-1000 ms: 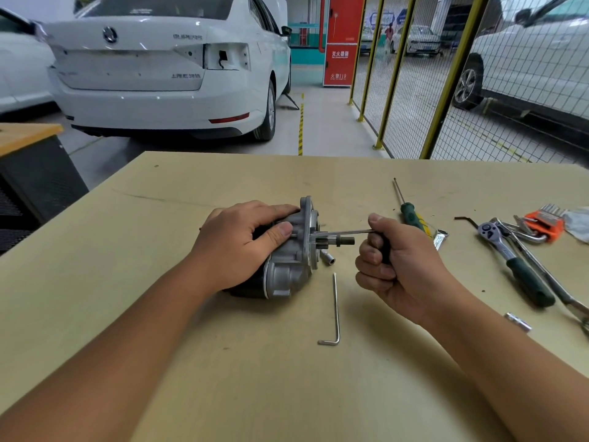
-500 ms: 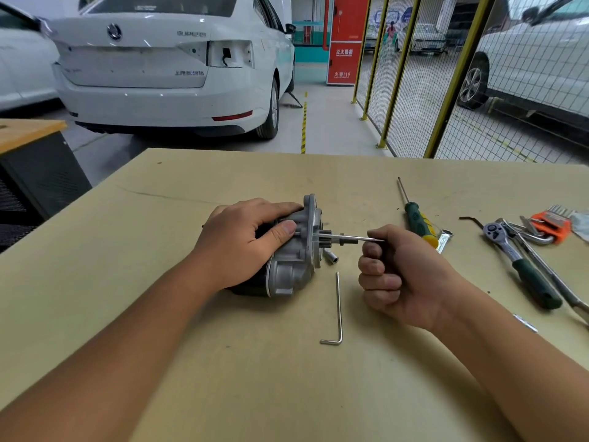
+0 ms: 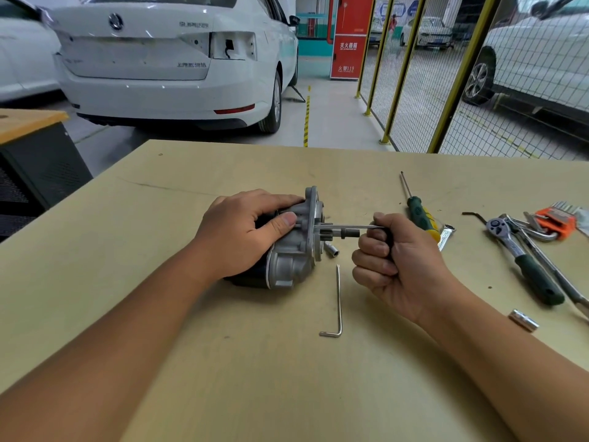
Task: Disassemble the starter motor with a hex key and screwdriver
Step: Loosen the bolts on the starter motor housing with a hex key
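The starter motor (image 3: 288, 250) lies on its side near the middle of the wooden table (image 3: 223, 362), its silver flanged housing turned toward the right and its black body toward the left. The left hand (image 3: 242, 237) grips it from above, fingers curled over the far side and the thumb pressed against the housing on the near side. The right hand (image 3: 401, 263) is closed in a fist around the dark handle of a screwdriver (image 3: 347, 225), whose thin metal shaft runs level to the left and meets the flange just above the protruding pinion shaft (the tip itself is hidden against the housing, so whether it sits in a screw head cannot be told). A loose L-shaped hex key (image 3: 338, 301) lies on the table just in front of the motor, between the two forearms, and a small socket (image 3: 331, 249) rests right beside the flange. Further right lie a green-and-yellow screwdriver (image 3: 422, 215), a ratchet wrench (image 3: 526, 263) with a green grip, an orange holder of hex keys (image 3: 556, 220) and another socket (image 3: 523, 320), all well apart from the motor. Beyond the table stands a white car (image 3: 165, 59).
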The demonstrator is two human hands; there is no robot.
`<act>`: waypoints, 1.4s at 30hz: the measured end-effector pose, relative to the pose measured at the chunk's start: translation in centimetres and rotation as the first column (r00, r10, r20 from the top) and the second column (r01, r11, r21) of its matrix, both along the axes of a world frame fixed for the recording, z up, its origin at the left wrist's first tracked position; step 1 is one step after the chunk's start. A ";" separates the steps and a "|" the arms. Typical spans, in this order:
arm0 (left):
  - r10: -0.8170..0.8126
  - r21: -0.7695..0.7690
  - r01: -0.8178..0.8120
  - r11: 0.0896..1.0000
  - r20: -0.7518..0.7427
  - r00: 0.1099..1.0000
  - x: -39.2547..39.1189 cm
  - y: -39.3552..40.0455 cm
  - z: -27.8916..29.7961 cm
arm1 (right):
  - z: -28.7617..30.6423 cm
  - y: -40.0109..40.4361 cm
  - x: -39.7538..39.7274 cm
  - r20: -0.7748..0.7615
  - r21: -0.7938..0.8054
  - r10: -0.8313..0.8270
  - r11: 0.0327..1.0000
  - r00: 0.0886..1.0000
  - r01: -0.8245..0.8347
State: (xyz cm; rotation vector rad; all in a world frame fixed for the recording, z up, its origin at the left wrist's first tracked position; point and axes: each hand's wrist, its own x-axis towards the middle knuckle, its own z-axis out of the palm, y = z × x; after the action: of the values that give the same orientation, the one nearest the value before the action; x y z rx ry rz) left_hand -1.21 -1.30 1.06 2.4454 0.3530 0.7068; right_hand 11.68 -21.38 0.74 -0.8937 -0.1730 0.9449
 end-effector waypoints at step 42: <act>-0.008 0.052 0.009 0.999 -0.030 1.000 -0.1 0.1 0.2 | 1.1 -1.0 0.4 0.218 0.162 -0.045 0.987 0.975 0.009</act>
State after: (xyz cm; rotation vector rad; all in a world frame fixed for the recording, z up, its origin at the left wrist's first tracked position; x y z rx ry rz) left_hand -1.34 -1.17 1.27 2.5074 0.3394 0.6851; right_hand 12.08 -22.39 1.81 -0.8485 -0.4214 0.7928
